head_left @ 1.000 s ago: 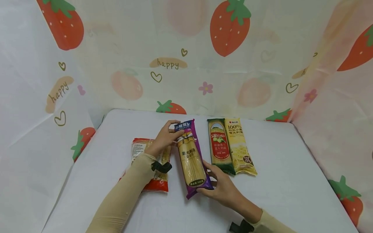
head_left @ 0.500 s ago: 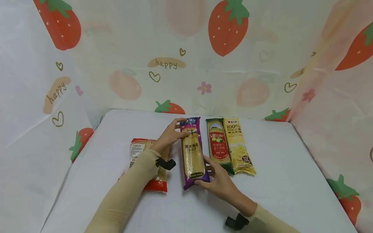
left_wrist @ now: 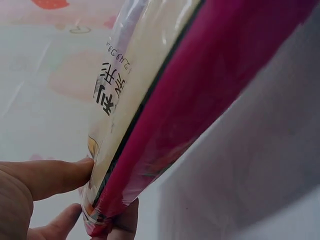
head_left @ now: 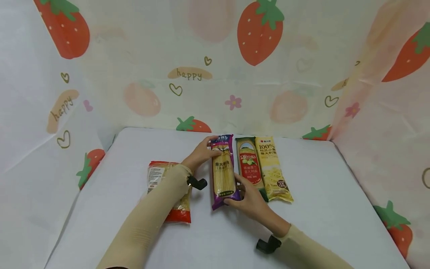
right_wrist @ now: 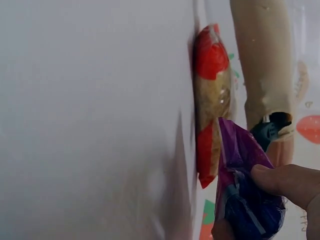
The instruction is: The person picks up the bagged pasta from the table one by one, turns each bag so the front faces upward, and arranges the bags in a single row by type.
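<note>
Purple pasta pack (head_left: 224, 172) at centre frame, held between both hands. Left hand (head_left: 201, 152) pinches its upper end, thumb on the front face; right hand (head_left: 250, 200) curled about the lower right corner, thumb at the bottom edge. Neither spread wide.

Change over the last second: pack has straightened from a clear slant and shifted up-frame, its gap to the green pack (head_left: 249, 160) narrowed. That one lies against the yellow pack (head_left: 273, 168), right of centre; both unmoved on the desk (head_left: 312, 179). Red-ended pack (head_left: 183, 207), lower left of centre, also unmoved, partly under the left sleeve (head_left: 144, 228).

Meaning, as judged: purple pack now nearly in line with the pair, lower end seemingly raised, not released
</note>
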The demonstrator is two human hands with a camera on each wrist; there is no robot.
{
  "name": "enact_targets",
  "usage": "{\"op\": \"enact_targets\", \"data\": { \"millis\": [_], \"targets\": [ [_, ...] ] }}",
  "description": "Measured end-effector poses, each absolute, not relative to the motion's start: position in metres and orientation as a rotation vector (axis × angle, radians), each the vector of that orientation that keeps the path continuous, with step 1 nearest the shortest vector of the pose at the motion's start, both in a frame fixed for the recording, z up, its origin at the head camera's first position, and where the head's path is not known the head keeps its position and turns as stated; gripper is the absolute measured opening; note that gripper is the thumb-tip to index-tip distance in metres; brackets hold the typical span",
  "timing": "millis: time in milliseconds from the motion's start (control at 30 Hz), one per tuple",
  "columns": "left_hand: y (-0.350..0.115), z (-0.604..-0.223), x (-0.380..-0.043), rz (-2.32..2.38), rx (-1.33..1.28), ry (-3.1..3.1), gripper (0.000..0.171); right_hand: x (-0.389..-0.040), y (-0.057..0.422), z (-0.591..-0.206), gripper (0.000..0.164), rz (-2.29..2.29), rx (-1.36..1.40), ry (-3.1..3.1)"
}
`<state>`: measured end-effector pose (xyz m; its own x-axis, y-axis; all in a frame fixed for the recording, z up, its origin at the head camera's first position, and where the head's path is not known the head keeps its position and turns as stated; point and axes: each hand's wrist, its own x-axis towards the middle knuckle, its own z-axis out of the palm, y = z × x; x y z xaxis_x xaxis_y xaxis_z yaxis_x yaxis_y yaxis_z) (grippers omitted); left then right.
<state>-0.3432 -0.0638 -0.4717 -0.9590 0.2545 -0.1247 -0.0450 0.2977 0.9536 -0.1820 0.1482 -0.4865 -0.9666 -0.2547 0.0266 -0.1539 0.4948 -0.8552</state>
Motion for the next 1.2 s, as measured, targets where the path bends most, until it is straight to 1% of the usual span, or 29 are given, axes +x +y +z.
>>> {"op": "enact_targets", "data": {
  "millis": [400, 667, 867, 1033, 1200],
  "targets": [
    [-0.054, -0.488, -0.361, 1.713, 0.201, 2.229, 0.081, -0.203, 0.153, -0.496, 0.092, -1.406, -0.343, 2.682],
    [-0.049, -0.498, -0.370, 1.700, 0.235, 2.137, 0.094, -0.211, 0.151, -0.501, 0.091, -1.343, -0.296, 2.702],
    [-0.046, -0.501, -0.374, 1.693, 0.228, 2.132, 0.095, -0.216, 0.151, -0.504, 0.091, -1.297, -0.305, 2.725],
    [-0.043, -0.505, -0.375, 1.706, 0.224, 2.097, 0.097, -0.217, 0.152, -0.502, 0.095, -1.156, -0.323, 2.789],
    [-0.041, -0.507, -0.375, 1.655, 0.215, 2.136, 0.096, -0.215, 0.148, -0.498, 0.095, -1.046, -0.345, 2.839]
  ]
}}
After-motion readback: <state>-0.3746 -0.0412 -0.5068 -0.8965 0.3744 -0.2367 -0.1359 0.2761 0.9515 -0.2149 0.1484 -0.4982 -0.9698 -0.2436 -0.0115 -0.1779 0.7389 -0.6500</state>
